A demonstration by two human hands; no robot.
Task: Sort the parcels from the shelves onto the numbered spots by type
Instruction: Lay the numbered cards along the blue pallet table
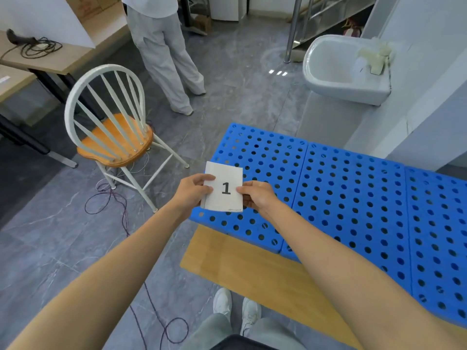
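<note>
Over the left end of the big blue plastic board full of round holes (336,190), I hold the white paper card with a black 1 (223,195) face up, likely to mark a spot there, my left hand (193,195) and right hand (257,198) each pinching one side.

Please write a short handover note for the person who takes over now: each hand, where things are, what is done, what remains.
Hands: the left hand pinches the left edge of the white paper card printed with a black 1; the right hand pinches its right edge.
Things: the card is over the left end of the blue perforated plastic panels, which lie on a light wooden board. No parcels are in view.
Done: nothing lies on the visible panels yet.
Left: set down the card, mark the other spots, sort the parcels.
</note>
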